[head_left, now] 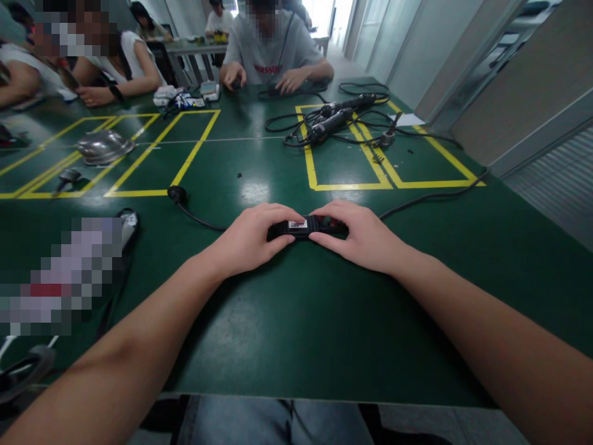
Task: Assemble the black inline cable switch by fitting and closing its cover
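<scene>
A slim black device with a white label point(298, 224) lies crosswise close above or on the green table; whether it touches is unclear. My left hand point(252, 238) grips its left end between thumb and fingers. Around the right end my right hand point(359, 235) is closed, thumb and fingertips near the label. The ends of the device are partly covered by my palms. From behind my left hand a black cord runs to a round black plug-like end point(176, 194). Another black cord point(426, 198) leads from behind my right hand toward the table's right edge.
Yellow tape outlines point(352, 186) mark the green table point(259, 346). Two black corded tools point(330, 125) lie tangled in cables at the right. A metal bowl point(104, 147) sits at the left, near a blurred pouch-like item point(69, 272). Across the table a person point(273, 49) handles something black.
</scene>
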Action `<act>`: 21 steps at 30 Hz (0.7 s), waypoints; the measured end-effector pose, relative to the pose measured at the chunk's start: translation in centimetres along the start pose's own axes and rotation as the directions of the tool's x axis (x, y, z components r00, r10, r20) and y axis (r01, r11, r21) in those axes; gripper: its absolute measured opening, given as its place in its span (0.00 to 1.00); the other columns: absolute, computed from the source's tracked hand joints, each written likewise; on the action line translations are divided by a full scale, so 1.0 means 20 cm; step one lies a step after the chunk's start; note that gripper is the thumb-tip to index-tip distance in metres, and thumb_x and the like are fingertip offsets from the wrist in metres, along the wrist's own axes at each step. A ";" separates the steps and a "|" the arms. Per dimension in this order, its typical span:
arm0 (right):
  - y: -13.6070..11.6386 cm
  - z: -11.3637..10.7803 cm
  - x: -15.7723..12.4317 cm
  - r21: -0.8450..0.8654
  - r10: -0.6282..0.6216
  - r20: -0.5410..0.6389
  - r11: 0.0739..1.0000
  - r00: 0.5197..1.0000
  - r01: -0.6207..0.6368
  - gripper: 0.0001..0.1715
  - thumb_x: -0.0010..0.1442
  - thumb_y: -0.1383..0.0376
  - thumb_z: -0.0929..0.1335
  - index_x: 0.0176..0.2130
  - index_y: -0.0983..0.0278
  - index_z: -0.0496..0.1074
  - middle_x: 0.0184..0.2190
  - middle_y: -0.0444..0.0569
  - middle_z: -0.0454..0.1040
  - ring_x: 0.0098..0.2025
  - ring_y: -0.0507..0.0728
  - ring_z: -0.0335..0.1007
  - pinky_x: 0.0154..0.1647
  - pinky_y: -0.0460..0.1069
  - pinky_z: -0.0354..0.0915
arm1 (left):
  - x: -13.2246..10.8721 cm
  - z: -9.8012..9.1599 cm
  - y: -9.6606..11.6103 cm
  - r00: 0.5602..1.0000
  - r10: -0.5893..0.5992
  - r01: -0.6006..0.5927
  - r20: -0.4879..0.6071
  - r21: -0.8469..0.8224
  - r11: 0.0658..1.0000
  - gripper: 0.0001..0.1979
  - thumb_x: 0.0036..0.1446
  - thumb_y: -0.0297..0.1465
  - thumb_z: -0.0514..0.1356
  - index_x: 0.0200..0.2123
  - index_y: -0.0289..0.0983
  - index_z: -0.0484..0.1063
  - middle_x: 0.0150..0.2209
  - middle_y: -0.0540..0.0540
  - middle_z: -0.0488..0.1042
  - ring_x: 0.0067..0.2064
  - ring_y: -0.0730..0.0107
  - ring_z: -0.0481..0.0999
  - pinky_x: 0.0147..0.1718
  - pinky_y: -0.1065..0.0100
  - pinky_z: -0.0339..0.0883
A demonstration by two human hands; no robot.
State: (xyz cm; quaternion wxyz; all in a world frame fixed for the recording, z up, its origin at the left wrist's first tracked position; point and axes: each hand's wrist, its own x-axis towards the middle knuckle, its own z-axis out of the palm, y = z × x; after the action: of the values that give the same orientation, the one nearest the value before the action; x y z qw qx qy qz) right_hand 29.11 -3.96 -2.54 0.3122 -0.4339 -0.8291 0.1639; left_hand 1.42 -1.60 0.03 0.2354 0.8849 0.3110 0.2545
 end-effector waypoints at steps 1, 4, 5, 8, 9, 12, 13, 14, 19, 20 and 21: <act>0.00 0.00 0.00 -0.001 -0.003 0.009 1.000 1.000 0.003 0.15 0.73 0.54 0.75 0.52 0.60 0.84 0.46 0.55 0.86 0.47 0.66 0.82 0.52 0.60 0.78 | 0.00 0.00 0.00 1.000 -0.006 0.006 0.003 0.002 1.000 0.14 0.70 0.29 0.68 0.57 0.41 0.86 0.57 0.43 0.89 0.59 0.56 0.87 0.65 0.53 0.78; 0.00 -0.01 0.01 0.000 0.002 0.017 1.000 1.000 -0.002 0.17 0.72 0.54 0.76 0.53 0.60 0.85 0.47 0.55 0.86 0.46 0.66 0.83 0.52 0.60 0.78 | 0.00 0.00 0.01 0.999 -0.038 0.038 0.009 0.011 0.999 0.14 0.70 0.29 0.68 0.57 0.42 0.86 0.56 0.44 0.89 0.58 0.56 0.87 0.64 0.53 0.78; 0.00 -0.01 0.01 -0.001 0.005 0.019 1.000 1.000 -0.005 0.17 0.71 0.53 0.77 0.53 0.60 0.85 0.47 0.55 0.86 0.46 0.66 0.83 0.52 0.60 0.78 | 0.00 0.00 0.01 0.999 -0.051 0.051 0.010 0.021 0.998 0.14 0.70 0.29 0.69 0.57 0.42 0.86 0.56 0.44 0.89 0.58 0.56 0.87 0.65 0.53 0.78; 0.00 -0.02 0.01 0.002 0.014 0.023 1.000 1.000 -0.014 0.17 0.71 0.53 0.77 0.54 0.60 0.85 0.48 0.55 0.86 0.45 0.65 0.82 0.50 0.60 0.78 | 0.00 0.00 0.03 0.996 -0.085 0.085 0.005 0.072 0.994 0.16 0.69 0.30 0.69 0.59 0.43 0.86 0.56 0.44 0.89 0.58 0.54 0.86 0.66 0.51 0.78; 0.00 -0.02 0.01 0.004 0.016 0.021 1.000 1.000 -0.016 0.18 0.71 0.53 0.77 0.54 0.60 0.84 0.49 0.55 0.86 0.45 0.65 0.82 0.50 0.60 0.78 | 0.00 0.00 0.03 0.996 -0.093 0.092 0.002 0.085 0.992 0.17 0.69 0.30 0.70 0.59 0.43 0.85 0.56 0.44 0.89 0.58 0.54 0.86 0.66 0.50 0.78; 0.00 -0.01 0.00 0.009 0.009 0.008 1.000 1.000 -0.009 0.19 0.71 0.53 0.76 0.56 0.60 0.84 0.50 0.55 0.85 0.43 0.63 0.81 0.49 0.59 0.78 | 0.00 0.01 0.03 0.994 -0.107 0.107 -0.004 0.086 0.991 0.19 0.69 0.31 0.70 0.61 0.42 0.85 0.55 0.43 0.89 0.57 0.54 0.86 0.65 0.51 0.78; 0.00 -0.01 0.00 0.010 0.004 0.007 1.000 1.000 -0.005 0.19 0.72 0.53 0.76 0.55 0.60 0.84 0.50 0.55 0.85 0.43 0.63 0.81 0.49 0.59 0.78 | 0.00 0.01 0.03 0.994 -0.110 0.109 -0.004 0.078 0.991 0.19 0.69 0.31 0.70 0.61 0.42 0.85 0.55 0.43 0.89 0.57 0.54 0.86 0.65 0.51 0.78; -0.01 -0.01 0.00 0.012 0.001 0.009 1.000 1.000 -0.001 0.18 0.72 0.53 0.75 0.55 0.60 0.84 0.49 0.55 0.85 0.43 0.63 0.81 0.49 0.59 0.78 | 0.00 0.01 0.03 0.994 -0.111 0.111 -0.005 0.071 0.991 0.18 0.69 0.31 0.70 0.61 0.42 0.85 0.55 0.44 0.89 0.57 0.54 0.86 0.65 0.52 0.78; 0.00 -0.02 0.00 0.015 -0.006 0.020 1.000 1.000 0.005 0.16 0.71 0.54 0.76 0.53 0.59 0.83 0.48 0.54 0.85 0.43 0.64 0.80 0.48 0.59 0.77 | 0.00 0.03 0.03 0.994 -0.105 0.106 -0.022 0.060 0.993 0.17 0.70 0.31 0.70 0.60 0.42 0.85 0.55 0.44 0.89 0.57 0.55 0.86 0.65 0.53 0.77; 0.00 -0.02 0.00 0.014 -0.009 0.017 1.000 1.000 0.008 0.16 0.71 0.54 0.76 0.53 0.59 0.83 0.48 0.54 0.85 0.43 0.64 0.80 0.48 0.59 0.77 | 0.00 0.03 0.03 0.995 -0.102 0.103 -0.021 0.060 0.993 0.17 0.70 0.30 0.70 0.60 0.42 0.85 0.55 0.44 0.89 0.57 0.55 0.86 0.65 0.53 0.77; 0.00 -0.02 0.00 0.012 -0.011 0.014 1.000 1.000 0.011 0.16 0.71 0.54 0.76 0.53 0.59 0.83 0.48 0.54 0.85 0.43 0.64 0.80 0.47 0.59 0.77 | 0.00 0.03 0.03 0.995 -0.101 0.102 -0.019 0.061 0.993 0.17 0.70 0.30 0.70 0.60 0.42 0.85 0.54 0.44 0.89 0.57 0.55 0.86 0.65 0.53 0.77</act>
State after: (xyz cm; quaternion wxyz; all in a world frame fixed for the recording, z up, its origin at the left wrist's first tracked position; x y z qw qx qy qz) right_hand 29.39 -3.98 -2.34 0.3100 -0.4261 -0.8327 0.1702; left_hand 2.10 -2.24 -0.13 0.2181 0.8728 0.3652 0.2395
